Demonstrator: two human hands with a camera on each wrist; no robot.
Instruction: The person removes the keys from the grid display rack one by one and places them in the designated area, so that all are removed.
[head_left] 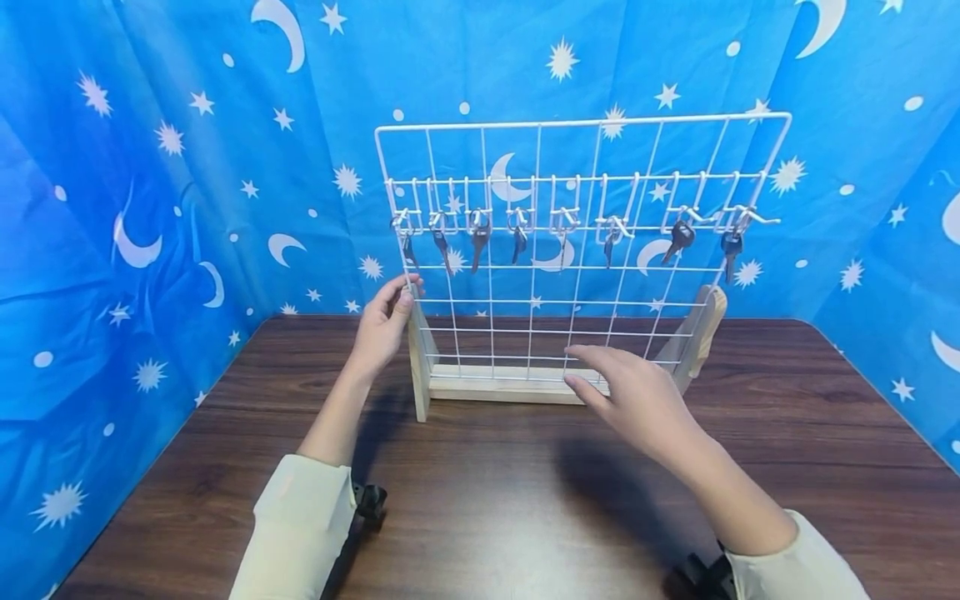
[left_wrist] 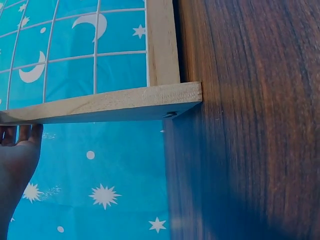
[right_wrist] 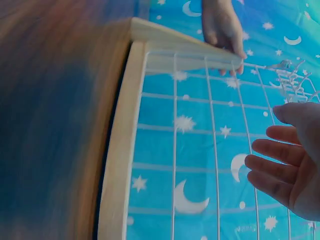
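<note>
A white wire grid rack (head_left: pixel 529 302) stands upright in a wooden base (head_left: pixel 510 388) on the table. Several keys (head_left: pixel 480 237) hang in a row from white hooks (head_left: pixel 615 225) across its upper half. My left hand (head_left: pixel 381 333) grips the top of the left wooden side panel (head_left: pixel 418 358), thumb in front and fingers round the edge. In the right wrist view, those left fingertips (right_wrist: pixel 237 70) curl over the panel's end. My right hand (head_left: pixel 637 396) hovers before the lower right of the grid, fingers spread and loosely bent, holding nothing.
The dark wood table (head_left: pixel 480 492) stretches out in front of the rack. A blue cloth (head_left: pixel 225 167) with white moons and stars hangs behind and at both sides. The right wooden side panel (head_left: pixel 701 337) stands just beyond my right hand.
</note>
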